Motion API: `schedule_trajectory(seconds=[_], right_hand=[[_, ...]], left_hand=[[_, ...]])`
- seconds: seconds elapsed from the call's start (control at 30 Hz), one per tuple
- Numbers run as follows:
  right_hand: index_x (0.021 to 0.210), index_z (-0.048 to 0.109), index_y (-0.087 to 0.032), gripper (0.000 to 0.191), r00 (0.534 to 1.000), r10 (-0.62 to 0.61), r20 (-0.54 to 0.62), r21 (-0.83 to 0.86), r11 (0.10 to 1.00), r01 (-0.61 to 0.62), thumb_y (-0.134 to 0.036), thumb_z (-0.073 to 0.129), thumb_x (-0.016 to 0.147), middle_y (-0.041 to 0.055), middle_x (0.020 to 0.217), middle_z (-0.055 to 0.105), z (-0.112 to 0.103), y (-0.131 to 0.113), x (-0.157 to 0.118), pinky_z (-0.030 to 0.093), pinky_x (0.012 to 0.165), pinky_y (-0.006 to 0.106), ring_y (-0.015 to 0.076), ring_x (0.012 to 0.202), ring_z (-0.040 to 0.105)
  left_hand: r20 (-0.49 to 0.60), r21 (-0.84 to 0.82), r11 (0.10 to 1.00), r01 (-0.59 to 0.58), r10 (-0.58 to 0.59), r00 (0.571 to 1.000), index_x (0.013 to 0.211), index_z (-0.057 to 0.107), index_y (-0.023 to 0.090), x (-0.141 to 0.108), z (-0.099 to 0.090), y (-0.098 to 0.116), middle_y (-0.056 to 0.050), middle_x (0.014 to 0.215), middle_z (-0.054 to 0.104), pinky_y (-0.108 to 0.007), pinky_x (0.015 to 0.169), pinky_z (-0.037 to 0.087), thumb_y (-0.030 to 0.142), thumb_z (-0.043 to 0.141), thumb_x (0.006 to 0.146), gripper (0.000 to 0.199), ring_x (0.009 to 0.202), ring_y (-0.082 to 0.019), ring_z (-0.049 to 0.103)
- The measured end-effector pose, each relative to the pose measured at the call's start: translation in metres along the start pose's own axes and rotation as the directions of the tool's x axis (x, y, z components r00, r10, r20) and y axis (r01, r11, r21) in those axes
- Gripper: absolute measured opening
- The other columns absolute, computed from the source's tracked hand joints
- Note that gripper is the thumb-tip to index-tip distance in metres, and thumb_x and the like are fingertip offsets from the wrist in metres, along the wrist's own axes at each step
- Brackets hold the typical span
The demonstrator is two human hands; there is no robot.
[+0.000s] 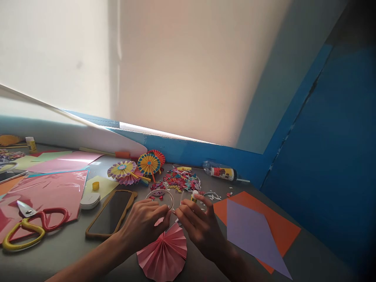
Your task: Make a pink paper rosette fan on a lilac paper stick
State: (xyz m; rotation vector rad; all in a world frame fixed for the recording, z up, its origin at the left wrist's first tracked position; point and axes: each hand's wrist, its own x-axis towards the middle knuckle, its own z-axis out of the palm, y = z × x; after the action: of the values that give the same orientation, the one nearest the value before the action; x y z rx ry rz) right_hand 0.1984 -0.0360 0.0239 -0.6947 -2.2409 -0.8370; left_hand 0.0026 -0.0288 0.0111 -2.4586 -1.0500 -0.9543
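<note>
My left hand (149,219) is closed on a thin, pale ring that looks like a roll of tape (161,191), held upright above the table. My right hand (199,223) is close beside it, fingers bent and pinched near the ring's edge; what they hold is hidden. A small glue stick (194,196) shows behind the right fingers, and I cannot tell if they touch it. Below both hands lies a round pink pleated paper fan (163,254), its upper part partly covered by my hands.
Left are a phone (110,214), white case (90,200), yellow cap (95,185) and scissors (35,223) on a pink packet (55,192). Behind are finished paper fans (149,163), paper scraps (182,179) and a glue bottle (223,173). Orange (243,201) and purple sheets (249,231) lie right.
</note>
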Motion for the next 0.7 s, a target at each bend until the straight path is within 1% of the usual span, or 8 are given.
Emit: schedule_trajectory(seconds=[0.13, 0.27, 0.33, 0.4, 0.5, 0.57, 0.63, 0.7], right_hand=[[0.095, 0.064, -0.02, 0.028, 0.997, -0.074, 0.024, -0.075, 0.994, 0.076, -0.005, 0.039, 0.094, 0.0021, 0.086, 0.07, -0.015, -0.001, 0.005, 0.02, 0.109, 0.037, 0.0141, 0.1, 0.06], [0.101, 0.065, -0.022, 0.031, 0.999, -0.021, -0.049, -0.03, 0.999, 0.02, -0.003, 0.042, 0.093, 0.0011, 0.09, 0.068, -0.035, 0.011, 0.0, 0.021, 0.11, 0.039, 0.016, 0.103, 0.059], [0.113, 0.063, -0.03, 0.032, 0.985, 0.118, -0.127, -0.045, 0.991, -0.124, -0.01, 0.054, 0.09, 0.0038, 0.11, 0.061, -0.041, 0.02, -0.005, 0.028, 0.107, 0.046, 0.0251, 0.118, 0.051], [0.127, 0.053, -0.04, 0.047, 0.937, 0.275, -0.217, -0.043, 0.956, -0.291, -0.021, 0.065, 0.085, 0.0077, 0.128, 0.045, -0.043, 0.026, -0.009, 0.037, 0.1, 0.054, 0.0364, 0.129, 0.037], [0.146, 0.021, -0.039, 0.072, 0.842, 0.518, -0.148, 0.165, 0.853, -0.495, -0.038, 0.061, 0.086, 0.0137, 0.125, 0.045, -0.039, 0.027, -0.012, 0.054, 0.079, 0.05, 0.0359, 0.113, 0.054], [0.149, -0.001, -0.033, 0.082, 0.75, 0.657, 0.079, 0.408, 0.665, -0.625, -0.043, 0.055, 0.09, 0.0122, 0.111, 0.058, -0.036, 0.024, -0.011, 0.059, 0.064, 0.04, 0.0262, 0.085, 0.067], [0.148, -0.011, -0.031, 0.085, 0.67, 0.682, 0.294, 0.622, 0.396, -0.676, -0.043, 0.052, 0.092, 0.0073, 0.096, 0.066, -0.033, 0.021, -0.009, 0.06, 0.06, 0.035, 0.02, 0.069, 0.068], [0.147, -0.014, -0.03, 0.085, 0.644, 0.655, 0.395, 0.735, 0.196, -0.649, -0.04, 0.051, 0.093, 0.0041, 0.088, 0.069, -0.032, 0.023, -0.008, 0.06, 0.063, 0.034, 0.018, 0.066, 0.068]], left_hand=[[-0.002, -0.141, 0.981, 0.136, -0.137, 0.991, 0.063, 0.053, 0.018, 0.004, -0.009, -0.017, 0.004, 0.052, 0.05, -0.023, 0.055, 0.03, 0.025, 0.043, 0.092, 0.031, 0.051, -0.01, 0.047], [-0.116, -0.315, 0.846, 0.43, -0.484, 0.867, 0.074, 0.057, 0.017, 0.01, -0.02, -0.04, 0.005, 0.054, 0.048, -0.02, 0.048, 0.028, 0.032, 0.038, 0.096, 0.033, 0.047, -0.009, 0.041], [-0.112, -0.339, 0.884, 0.322, -0.377, 0.919, 0.081, 0.059, 0.017, 0.013, -0.018, -0.038, 0.002, 0.062, 0.055, -0.021, 0.056, 0.035, 0.03, 0.036, 0.097, 0.031, 0.056, -0.011, 0.047], [-0.041, -0.31, 0.946, 0.097, -0.115, 0.993, 0.086, 0.061, 0.017, 0.014, -0.011, -0.027, -0.001, 0.072, 0.061, -0.028, 0.072, 0.04, 0.026, 0.038, 0.097, 0.027, 0.072, -0.016, 0.053], [-0.007, -0.213, 0.974, -0.077, 0.077, 0.997, 0.098, 0.061, 0.02, 0.014, 0.0, -0.006, -0.002, 0.083, 0.064, -0.04, 0.092, 0.034, 0.018, 0.043, 0.096, 0.018, 0.082, -0.018, 0.053], [-0.026, -0.179, 0.971, -0.159, 0.157, 0.987, 0.102, 0.061, 0.022, 0.014, 0.004, 0.003, -0.002, 0.091, 0.064, -0.042, 0.098, 0.03, 0.014, 0.046, 0.095, 0.018, 0.091, -0.018, 0.052], [-0.028, -0.161, 0.951, -0.262, 0.261, 0.965, 0.105, 0.06, 0.024, 0.013, 0.005, 0.008, -0.002, 0.098, 0.063, -0.042, 0.103, 0.028, 0.012, 0.048, 0.094, 0.02, 0.099, -0.018, 0.051], [-0.021, -0.153, 0.928, -0.339, 0.34, 0.94, 0.111, 0.058, 0.025, 0.013, 0.006, 0.009, -0.003, 0.108, 0.061, -0.041, 0.107, 0.027, 0.017, 0.051, 0.093, 0.02, 0.106, -0.019, 0.048]])
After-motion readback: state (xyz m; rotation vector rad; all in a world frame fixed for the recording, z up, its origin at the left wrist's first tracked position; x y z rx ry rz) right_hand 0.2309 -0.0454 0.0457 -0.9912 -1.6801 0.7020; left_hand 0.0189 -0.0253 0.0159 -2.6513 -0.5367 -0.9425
